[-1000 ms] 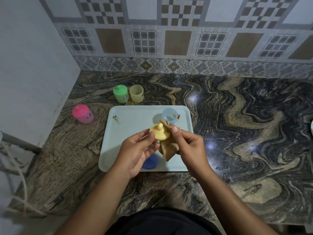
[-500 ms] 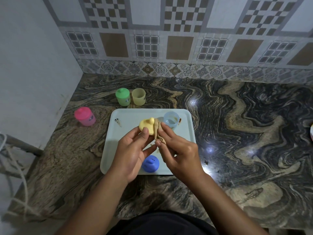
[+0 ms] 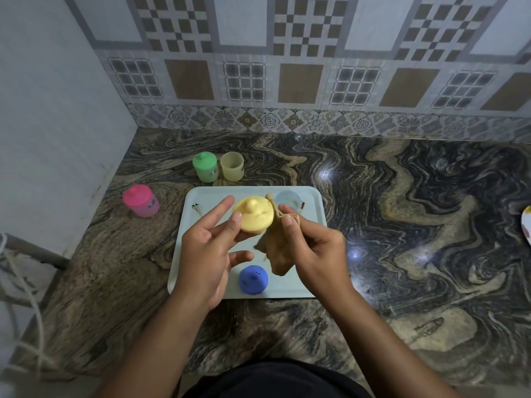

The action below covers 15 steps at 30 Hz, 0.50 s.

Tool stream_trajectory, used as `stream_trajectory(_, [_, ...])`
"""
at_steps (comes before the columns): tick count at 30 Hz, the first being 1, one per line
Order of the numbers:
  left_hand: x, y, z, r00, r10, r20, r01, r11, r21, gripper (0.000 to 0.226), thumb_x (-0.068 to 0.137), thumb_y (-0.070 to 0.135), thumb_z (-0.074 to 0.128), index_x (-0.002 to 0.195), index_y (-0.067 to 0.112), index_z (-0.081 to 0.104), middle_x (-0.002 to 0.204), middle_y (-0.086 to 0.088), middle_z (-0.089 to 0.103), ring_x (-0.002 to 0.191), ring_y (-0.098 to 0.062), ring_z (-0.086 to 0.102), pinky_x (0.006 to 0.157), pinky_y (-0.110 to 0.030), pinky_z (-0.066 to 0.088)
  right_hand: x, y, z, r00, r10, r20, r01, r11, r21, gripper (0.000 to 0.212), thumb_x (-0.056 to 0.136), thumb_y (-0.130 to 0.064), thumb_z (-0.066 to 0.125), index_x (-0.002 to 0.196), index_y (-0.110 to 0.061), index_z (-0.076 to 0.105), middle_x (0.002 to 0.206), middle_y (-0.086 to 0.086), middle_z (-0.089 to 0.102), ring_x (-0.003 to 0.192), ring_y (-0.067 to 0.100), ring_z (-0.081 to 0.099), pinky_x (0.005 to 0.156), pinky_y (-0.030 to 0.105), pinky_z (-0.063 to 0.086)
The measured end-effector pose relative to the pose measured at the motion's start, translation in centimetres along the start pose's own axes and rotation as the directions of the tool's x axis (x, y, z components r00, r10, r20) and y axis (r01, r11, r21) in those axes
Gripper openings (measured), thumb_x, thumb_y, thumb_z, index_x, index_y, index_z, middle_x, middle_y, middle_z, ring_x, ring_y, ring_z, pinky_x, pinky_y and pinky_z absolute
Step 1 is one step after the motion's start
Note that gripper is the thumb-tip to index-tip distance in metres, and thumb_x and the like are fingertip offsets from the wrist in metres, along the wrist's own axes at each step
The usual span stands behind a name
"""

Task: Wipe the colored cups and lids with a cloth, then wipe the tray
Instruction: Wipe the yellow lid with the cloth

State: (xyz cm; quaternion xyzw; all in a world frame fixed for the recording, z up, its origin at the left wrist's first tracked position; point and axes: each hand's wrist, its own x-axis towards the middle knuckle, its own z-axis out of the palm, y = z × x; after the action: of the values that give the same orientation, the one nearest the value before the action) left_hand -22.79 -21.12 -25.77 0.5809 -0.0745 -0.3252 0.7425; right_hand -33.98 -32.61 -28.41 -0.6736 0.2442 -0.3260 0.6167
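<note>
My left hand (image 3: 209, 248) holds a yellow spouted lid (image 3: 253, 214) above the pale blue tray (image 3: 201, 254), with its index finger stretched out. My right hand (image 3: 310, 248) grips a tan cloth (image 3: 277, 248) and presses it to the lid's right edge. On the tray stand a blue lid (image 3: 253, 280) near the front and a light blue cup (image 3: 288, 199) at the back. Behind the tray are a green lidded cup (image 3: 205, 167) and a yellow open cup (image 3: 232, 166). A pink lidded cup (image 3: 140, 200) stands to the left.
The tray lies on a dark marbled counter (image 3: 402, 225) that meets a tiled wall at the back and a plain wall on the left. Dark smudges mark the tray's back corners. A plate edge (image 3: 526, 225) shows at the far right. White cords (image 3: 17, 282) hang at the left.
Both hands have kept working the yellow lid over the tray; it now faces up with its spout showing. The cloth has shifted from the lid's top to its right edge.
</note>
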Motion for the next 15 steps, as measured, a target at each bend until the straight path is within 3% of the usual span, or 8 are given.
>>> stream_trajectory(1, [0.0,-0.1,0.1,0.999,0.016,-0.033,-0.016,1.000,0.000,0.038,0.095,0.018,0.061,0.132,0.022,0.059,0.104,-0.005,0.077,0.095,-0.021,0.074,0.050,-0.025,0.052,0.0,0.2,0.0,0.999,0.002,-0.033,-0.001,1.000,0.029,0.024,0.102,-0.014,0.058,0.091,-0.008,0.078,0.076,0.024,0.074,0.075,0.011,0.077,0.085,0.020,0.055])
stream_trajectory(3, [-0.2,-0.4,0.3,0.996,0.039,-0.077,-0.039,0.999,0.011,0.038,0.094,0.018,0.062,0.132,0.022,0.060,0.103,-0.007,0.077,0.099,-0.023,0.073,0.053,-0.026,0.054,0.2,0.7,0.0,0.996,-0.055,-0.067,0.056,0.998,0.014,0.021,0.101,-0.030,0.061,0.105,-0.020,0.079,0.091,0.025,0.076,0.089,0.022,0.076,0.094,0.031,0.056])
stream_trajectory(5, [-0.4,-0.7,0.3,0.997,0.036,-0.069,-0.035,0.999,0.014,0.040,0.094,0.017,0.061,0.133,0.022,0.059,0.104,-0.007,0.077,0.101,-0.022,0.072,0.057,-0.027,0.055,0.2,1.2,0.2,0.985,-0.168,-0.039,0.164,0.982,-0.089,0.029,0.099,-0.034,0.063,0.117,-0.016,0.077,0.111,0.018,0.076,0.109,0.022,0.072,0.106,0.035,0.051])
stream_trajectory(8, [-0.7,-1.0,0.6,1.000,0.023,-0.013,-0.023,1.000,0.013,0.042,0.095,0.014,0.059,0.136,0.022,0.055,0.109,-0.004,0.076,0.099,-0.017,0.073,0.058,-0.027,0.056,-0.2,1.3,0.8,0.935,-0.340,0.099,0.354,0.880,-0.316,0.034,0.097,-0.024,0.064,0.123,-0.004,0.072,0.130,0.011,0.069,0.135,0.008,0.054,0.101,0.031,0.056])
stream_trajectory(12, [-0.9,-1.5,0.5,0.998,0.055,-0.028,-0.053,0.996,0.066,0.042,0.096,0.008,0.057,0.134,0.025,0.056,0.104,0.000,0.077,0.092,-0.013,0.074,0.055,-0.023,0.054,-0.2,1.6,0.9,0.918,-0.373,0.135,0.395,0.834,-0.386,0.032,0.098,-0.018,0.063,0.125,-0.003,0.070,0.133,0.013,0.067,0.136,0.008,0.052,0.103,0.033,0.054])
stream_trajectory(15, [-1.1,-1.7,0.4,0.998,0.049,-0.031,-0.047,0.996,0.075,0.040,0.095,0.008,0.058,0.131,0.025,0.060,0.101,0.001,0.077,0.091,-0.015,0.072,0.055,-0.023,0.054,0.4,0.8,0.5,0.964,-0.254,0.080,0.265,0.899,-0.350,0.024,0.098,-0.012,0.064,0.119,-0.007,0.075,0.122,0.002,0.073,0.131,0.006,0.056,0.105,0.031,0.052])
